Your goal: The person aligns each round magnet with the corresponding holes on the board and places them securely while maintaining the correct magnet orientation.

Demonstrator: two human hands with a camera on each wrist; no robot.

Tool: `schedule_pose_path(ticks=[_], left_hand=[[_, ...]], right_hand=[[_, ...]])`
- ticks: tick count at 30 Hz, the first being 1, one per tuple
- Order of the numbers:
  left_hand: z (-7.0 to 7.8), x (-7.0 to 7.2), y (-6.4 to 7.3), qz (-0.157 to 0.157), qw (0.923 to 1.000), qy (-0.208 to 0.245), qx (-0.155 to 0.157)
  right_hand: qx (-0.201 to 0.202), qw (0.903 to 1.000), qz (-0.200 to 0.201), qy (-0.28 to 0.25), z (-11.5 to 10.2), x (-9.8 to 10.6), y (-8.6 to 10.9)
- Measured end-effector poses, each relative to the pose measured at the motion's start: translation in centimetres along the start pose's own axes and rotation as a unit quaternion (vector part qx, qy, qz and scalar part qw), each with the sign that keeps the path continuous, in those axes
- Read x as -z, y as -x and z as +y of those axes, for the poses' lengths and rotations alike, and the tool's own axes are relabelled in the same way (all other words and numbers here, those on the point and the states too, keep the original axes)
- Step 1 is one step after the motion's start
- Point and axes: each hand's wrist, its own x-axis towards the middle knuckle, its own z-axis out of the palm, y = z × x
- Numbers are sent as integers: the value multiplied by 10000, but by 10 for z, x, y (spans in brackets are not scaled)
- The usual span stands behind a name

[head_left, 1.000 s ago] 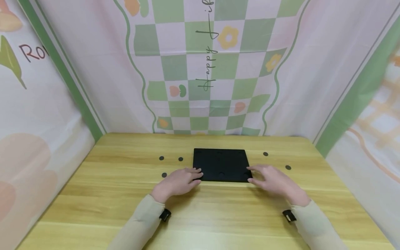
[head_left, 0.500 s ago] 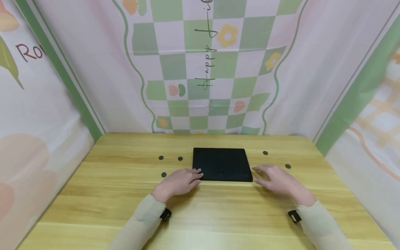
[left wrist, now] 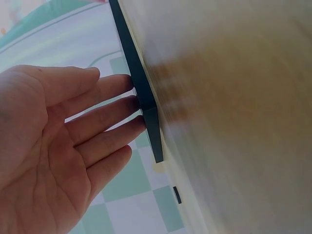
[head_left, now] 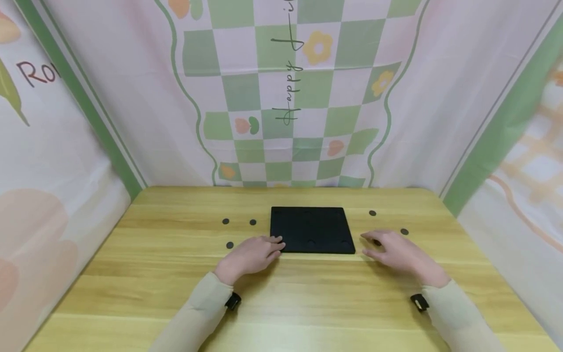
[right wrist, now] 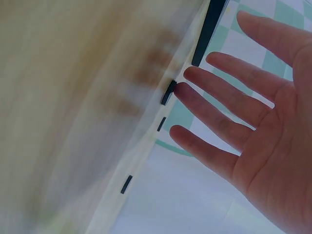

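Note:
A flat black rectangular board (head_left: pixel 310 230) with faint round outlines lies on the wooden table. My left hand (head_left: pixel 250 255) rests its fingertips on the board's near left corner; the left wrist view shows those fingers (left wrist: pixel 109 117) fairly straight against the board's edge. To the right of the board, my right hand (head_left: pixel 398 252) hovers low with thumb and index finger apart. Partly covered by its fingers is a small black disc (head_left: pixel 377 242). In the right wrist view a fingertip meets the edge of this disc (right wrist: pixel 168 93), and the fingers are extended.
Left of the board lie three more black discs, including a far-left disc (head_left: pixel 226 221), an inner disc (head_left: pixel 252 222) and a nearer disc (head_left: pixel 229 245). Beyond my right hand are a far disc (head_left: pixel 372 213) and a right-hand disc (head_left: pixel 404 231). Patterned curtains (head_left: pixel 277 98) enclose the table.
My right hand has moved off the board's right edge and a little to the right, over a disc. My left hand has stayed on the board's corner.

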Motion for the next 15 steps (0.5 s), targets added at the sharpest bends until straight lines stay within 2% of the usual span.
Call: schedule_pose_path(ticks=[7, 15], left_hand=[[0, 1, 0, 5, 10000, 6, 15], [1, 1, 0, -18, 10000, 10, 51]], right_hand=[[0, 10000, 9, -9, 7, 2, 3], [181, 9997, 129, 92, 17, 4, 4]])
